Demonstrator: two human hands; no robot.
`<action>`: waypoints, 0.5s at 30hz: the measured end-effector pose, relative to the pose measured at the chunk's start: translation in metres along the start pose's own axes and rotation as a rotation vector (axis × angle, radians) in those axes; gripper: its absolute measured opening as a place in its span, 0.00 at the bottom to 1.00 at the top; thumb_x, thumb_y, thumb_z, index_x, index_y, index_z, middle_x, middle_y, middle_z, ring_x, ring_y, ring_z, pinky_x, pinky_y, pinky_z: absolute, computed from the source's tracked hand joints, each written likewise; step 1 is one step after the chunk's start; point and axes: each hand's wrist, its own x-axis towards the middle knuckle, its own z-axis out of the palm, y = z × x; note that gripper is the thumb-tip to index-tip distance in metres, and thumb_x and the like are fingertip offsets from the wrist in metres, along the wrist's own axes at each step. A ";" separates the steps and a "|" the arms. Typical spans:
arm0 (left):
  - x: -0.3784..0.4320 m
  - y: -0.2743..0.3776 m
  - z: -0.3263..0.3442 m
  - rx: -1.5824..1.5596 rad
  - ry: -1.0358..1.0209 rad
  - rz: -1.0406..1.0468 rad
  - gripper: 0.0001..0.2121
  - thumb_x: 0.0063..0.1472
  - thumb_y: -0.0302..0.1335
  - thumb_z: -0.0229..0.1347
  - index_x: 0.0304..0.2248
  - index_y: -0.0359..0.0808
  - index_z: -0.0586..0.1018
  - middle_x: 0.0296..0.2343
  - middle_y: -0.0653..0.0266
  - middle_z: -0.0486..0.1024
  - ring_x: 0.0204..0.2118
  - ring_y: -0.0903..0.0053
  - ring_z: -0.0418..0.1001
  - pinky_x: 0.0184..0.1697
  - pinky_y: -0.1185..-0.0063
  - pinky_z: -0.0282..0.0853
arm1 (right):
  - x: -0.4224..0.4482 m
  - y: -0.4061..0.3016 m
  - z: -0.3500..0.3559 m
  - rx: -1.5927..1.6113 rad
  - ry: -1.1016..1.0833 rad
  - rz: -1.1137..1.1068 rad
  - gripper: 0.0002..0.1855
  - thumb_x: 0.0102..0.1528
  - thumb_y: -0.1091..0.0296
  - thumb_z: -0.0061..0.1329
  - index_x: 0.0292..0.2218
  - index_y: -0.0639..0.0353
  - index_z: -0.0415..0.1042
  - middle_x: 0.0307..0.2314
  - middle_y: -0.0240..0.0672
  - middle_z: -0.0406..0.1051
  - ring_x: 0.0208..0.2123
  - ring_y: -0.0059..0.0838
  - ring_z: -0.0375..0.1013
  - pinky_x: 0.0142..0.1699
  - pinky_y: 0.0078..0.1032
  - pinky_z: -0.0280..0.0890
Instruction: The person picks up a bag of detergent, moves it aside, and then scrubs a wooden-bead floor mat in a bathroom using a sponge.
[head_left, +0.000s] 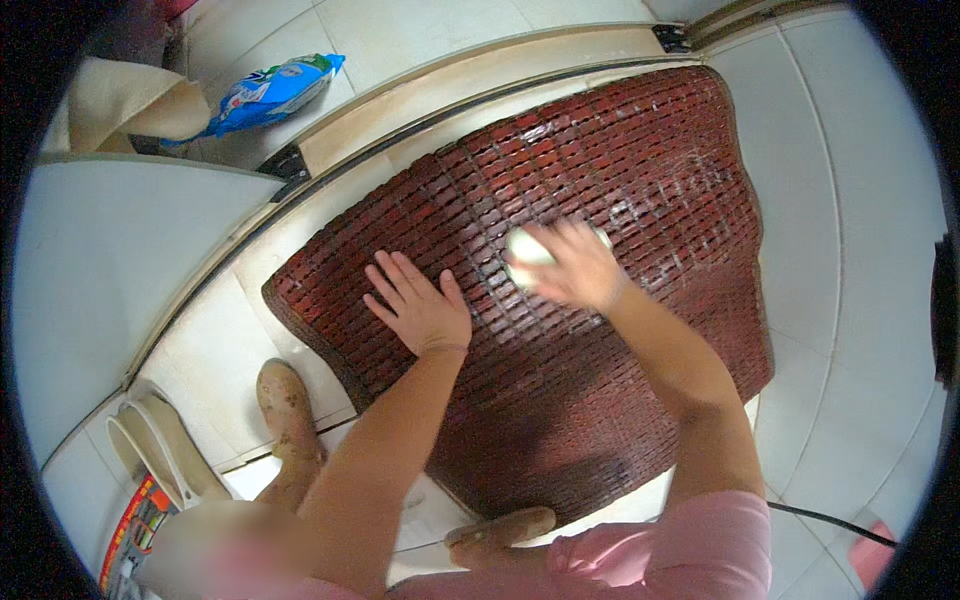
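Note:
A dark red-brown mat of small slats (480, 420), likely bamboo or wood, lies on the tiled floor with a cloth-like border. My left hand (421, 306) rests flat on its left part, fingers spread and nothing in them. To the right, my right hand (577, 266) is blurred and closed over a pale oval object (529, 249), pressed against the wet-looking, shiny middle of the mat. The fingers cover much of that object, so I cannot tell whether it is a brush or a piece of soap.
A sliding-door track (450, 94) runs behind the mat. Past it lie a blue plastic packet (279, 91) and a beige cloth (135, 101). A pale clog (169, 450) and a printed box (129, 544) stand at lower left. A black cable (829, 519) crosses the tiles at lower right.

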 end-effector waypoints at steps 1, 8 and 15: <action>0.000 0.008 -0.002 0.018 -0.026 -0.046 0.34 0.65 0.45 0.37 0.61 0.27 0.48 0.63 0.50 0.36 0.66 0.55 0.32 0.64 0.55 0.29 | -0.049 -0.005 -0.004 0.051 0.014 0.007 0.31 0.41 0.49 0.58 0.49 0.31 0.72 0.50 0.36 0.63 0.39 0.37 0.64 0.43 0.32 0.62; 0.007 0.108 0.009 -0.055 0.010 -0.360 0.34 0.65 0.45 0.35 0.61 0.26 0.46 0.63 0.46 0.35 0.66 0.56 0.31 0.62 0.51 0.32 | 0.010 0.055 -0.013 -0.265 0.116 0.165 0.30 0.45 0.54 0.55 0.52 0.32 0.67 0.51 0.38 0.61 0.42 0.39 0.63 0.45 0.35 0.61; 0.011 0.112 0.010 -0.019 0.049 -0.363 0.34 0.65 0.45 0.35 0.60 0.25 0.47 0.62 0.44 0.38 0.66 0.56 0.32 0.63 0.52 0.33 | 0.023 0.067 -0.009 -0.213 0.143 0.106 0.23 0.47 0.52 0.53 0.48 0.32 0.72 0.51 0.37 0.61 0.41 0.36 0.63 0.42 0.33 0.60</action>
